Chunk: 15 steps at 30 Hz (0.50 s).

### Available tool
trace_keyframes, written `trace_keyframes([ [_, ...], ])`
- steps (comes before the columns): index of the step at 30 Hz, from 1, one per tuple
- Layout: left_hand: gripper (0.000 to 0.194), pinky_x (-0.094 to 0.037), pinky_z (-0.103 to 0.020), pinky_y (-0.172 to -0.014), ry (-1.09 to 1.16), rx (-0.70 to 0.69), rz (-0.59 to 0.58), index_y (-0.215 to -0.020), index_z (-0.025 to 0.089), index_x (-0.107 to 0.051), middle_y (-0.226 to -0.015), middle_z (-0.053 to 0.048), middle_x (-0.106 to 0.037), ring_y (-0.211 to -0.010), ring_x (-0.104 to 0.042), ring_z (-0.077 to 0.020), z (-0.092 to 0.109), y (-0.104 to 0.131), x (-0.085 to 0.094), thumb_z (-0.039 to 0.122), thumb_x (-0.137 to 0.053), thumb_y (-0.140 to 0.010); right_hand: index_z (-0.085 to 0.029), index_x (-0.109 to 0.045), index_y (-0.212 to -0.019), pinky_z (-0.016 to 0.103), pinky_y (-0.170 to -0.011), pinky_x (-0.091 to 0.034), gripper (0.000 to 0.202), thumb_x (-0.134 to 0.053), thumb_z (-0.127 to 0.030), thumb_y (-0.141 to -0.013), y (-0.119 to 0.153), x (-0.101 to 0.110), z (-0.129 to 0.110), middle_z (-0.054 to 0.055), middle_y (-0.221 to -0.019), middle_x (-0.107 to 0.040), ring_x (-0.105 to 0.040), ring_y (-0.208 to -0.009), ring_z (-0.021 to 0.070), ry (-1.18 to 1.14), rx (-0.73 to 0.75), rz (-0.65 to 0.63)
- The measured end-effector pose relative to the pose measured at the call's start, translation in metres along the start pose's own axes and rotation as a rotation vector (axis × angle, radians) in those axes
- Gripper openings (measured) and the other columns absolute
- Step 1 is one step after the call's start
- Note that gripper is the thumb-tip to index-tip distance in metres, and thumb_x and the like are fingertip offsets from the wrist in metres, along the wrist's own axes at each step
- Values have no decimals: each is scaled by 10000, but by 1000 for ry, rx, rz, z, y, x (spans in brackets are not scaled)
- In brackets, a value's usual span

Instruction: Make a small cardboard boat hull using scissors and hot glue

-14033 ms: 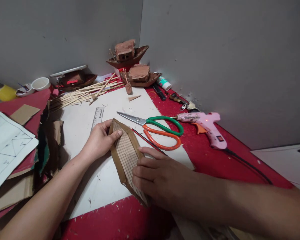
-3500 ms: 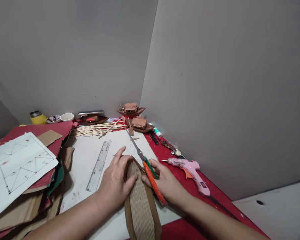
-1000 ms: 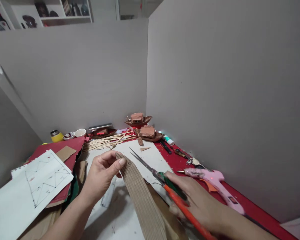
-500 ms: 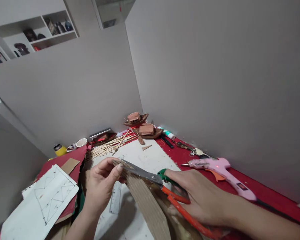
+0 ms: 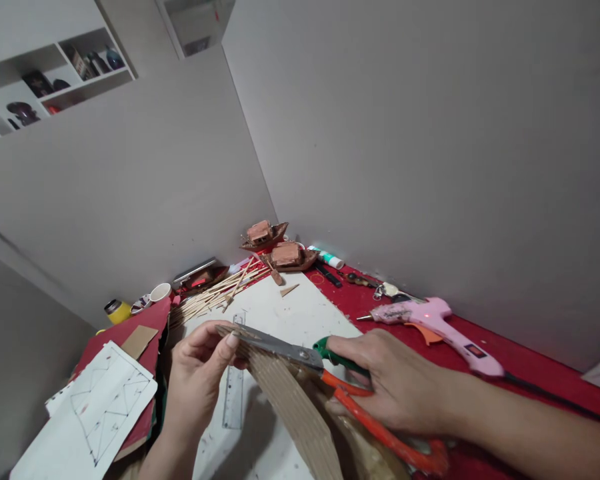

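Note:
A long strip of corrugated cardboard runs from my left hand down toward the bottom edge. My left thumb and fingers pinch its upper end. My right hand grips scissors with one green and one orange handle. Their blades lie along the strip's upper end and reach to my left fingertips. A clear ruler rests on the white board beneath, partly hidden by my left hand.
On the right lies a pink glue gun with its cord. Model boats and thin sticks are at the back. A drawn paper sheet covers a red folder at left, near a paper cup.
The scissor blades have come closer together along the cardboard. The whole view has shifted slightly, while both hands keep their holds.

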State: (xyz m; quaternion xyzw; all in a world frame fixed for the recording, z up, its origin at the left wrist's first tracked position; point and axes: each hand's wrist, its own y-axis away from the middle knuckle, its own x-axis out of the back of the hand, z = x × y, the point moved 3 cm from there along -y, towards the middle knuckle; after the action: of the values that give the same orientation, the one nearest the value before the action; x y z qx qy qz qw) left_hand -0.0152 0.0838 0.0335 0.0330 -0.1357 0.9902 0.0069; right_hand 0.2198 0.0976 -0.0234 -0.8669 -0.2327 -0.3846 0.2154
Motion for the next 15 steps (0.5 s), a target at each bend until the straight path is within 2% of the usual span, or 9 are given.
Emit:
trace_keyframes([
  [15,61,-514,-191,-555,61,30,-44,-834,183,-702,-677,34,-620,-575,-541,-72,-2,-3,2,244,-696,-830,-222,-363,-646,248,-504,-235,383,-571,-491,-823,1,-3,0,-53,-555,-436,-327,-498,107,-24,100,91],
])
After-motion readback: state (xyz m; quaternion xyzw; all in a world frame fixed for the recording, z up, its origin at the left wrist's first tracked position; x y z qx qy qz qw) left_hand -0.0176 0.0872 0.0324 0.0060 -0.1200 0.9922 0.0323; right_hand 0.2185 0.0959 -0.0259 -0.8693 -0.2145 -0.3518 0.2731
